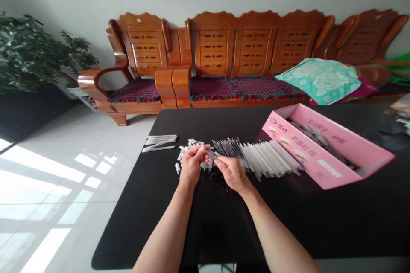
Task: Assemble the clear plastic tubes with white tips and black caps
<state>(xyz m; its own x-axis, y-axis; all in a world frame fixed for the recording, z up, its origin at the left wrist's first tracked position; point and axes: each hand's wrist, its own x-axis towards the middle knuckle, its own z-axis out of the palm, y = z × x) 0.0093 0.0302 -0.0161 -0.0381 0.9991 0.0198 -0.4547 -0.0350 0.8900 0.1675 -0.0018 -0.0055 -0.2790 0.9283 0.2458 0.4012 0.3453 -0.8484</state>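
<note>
My left hand is closed in a pinch over a heap of short white pen caps. Close beside it, my right hand is also pinching, its fingertips turned toward the left hand. Whatever the fingers hold is too small and covered to make out. Thin dark pen refills lie in a row just beyond my right hand. Next to them spreads a row of white pen barrels. Small black pieces lie beneath and between my hands. Several white pens rest at the left.
A pink box with dark and pale items inside stands at the right of the black table. Behind the table is a wooden sofa with a turquoise cushion. Potted plants stand at the left.
</note>
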